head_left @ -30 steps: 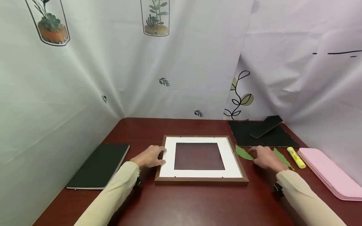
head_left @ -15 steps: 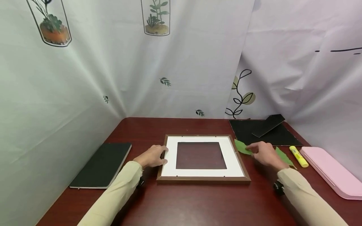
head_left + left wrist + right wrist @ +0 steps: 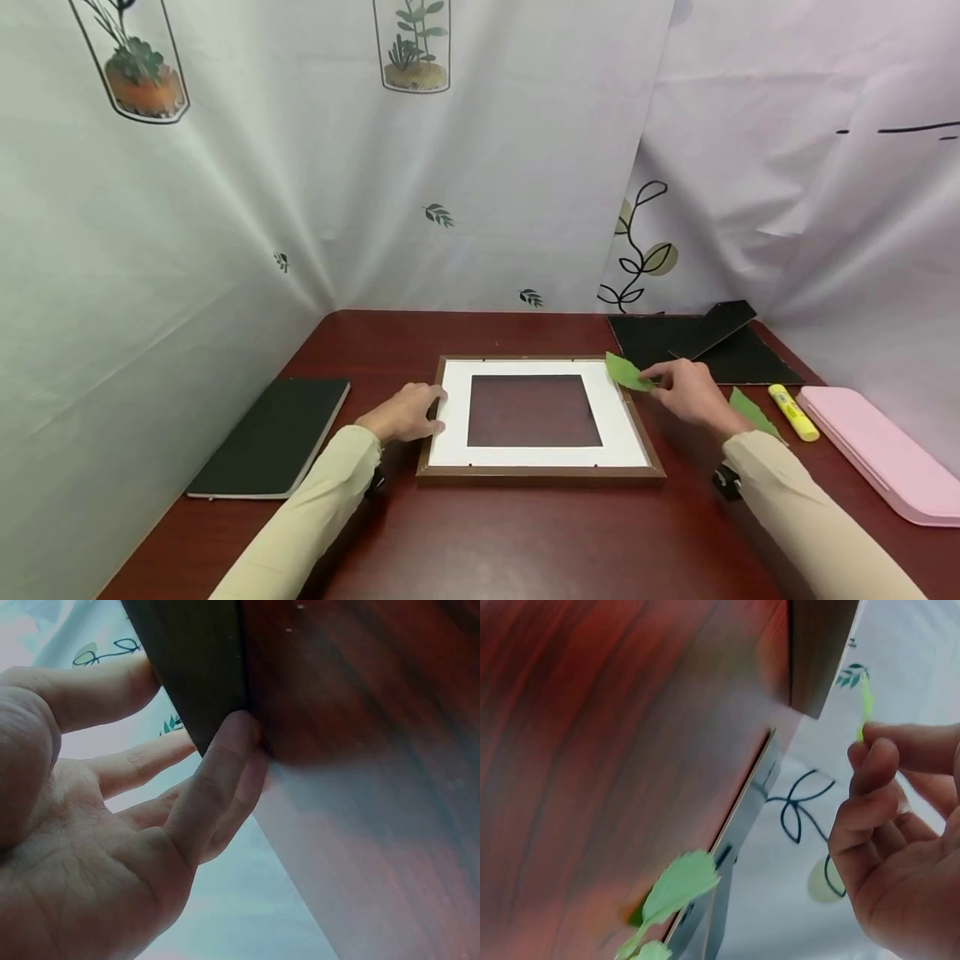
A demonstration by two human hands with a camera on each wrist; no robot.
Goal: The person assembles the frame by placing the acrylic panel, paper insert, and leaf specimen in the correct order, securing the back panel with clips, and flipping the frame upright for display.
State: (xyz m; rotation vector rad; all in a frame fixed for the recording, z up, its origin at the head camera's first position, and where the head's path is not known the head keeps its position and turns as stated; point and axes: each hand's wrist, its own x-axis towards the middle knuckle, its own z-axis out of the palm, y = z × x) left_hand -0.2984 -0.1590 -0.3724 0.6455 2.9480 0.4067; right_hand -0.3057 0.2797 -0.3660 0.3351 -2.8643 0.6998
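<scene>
A brown picture frame (image 3: 540, 476) lies flat on the table, with a white mat (image 3: 459, 417) around a dark rectangular opening. My left hand (image 3: 405, 413) grips its left edge, thumb and fingers bent against the side, as the left wrist view shows close up on the frame side (image 3: 199, 667). Between thumb and fingertips my right hand (image 3: 692, 392) pinches a green leaf (image 3: 626, 372), raised over the frame's upper right corner. Edge-on, this leaf (image 3: 866, 701) looks thin in the right wrist view. A second leaf (image 3: 750, 410) lies on the table right of that hand.
A black backing board (image 3: 637, 333) with a stand flap (image 3: 716, 329) lies behind at the right. A yellow glue stick (image 3: 793, 412) and a pink case (image 3: 885, 458) lie right of the leaves. At the left rests a dark notebook (image 3: 270, 437). White printed cloth (image 3: 487, 167) encloses the table.
My right hand has picked the leaf up from the table right of the frame and moved it left and up over the frame's corner. The left hand stays at the frame.
</scene>
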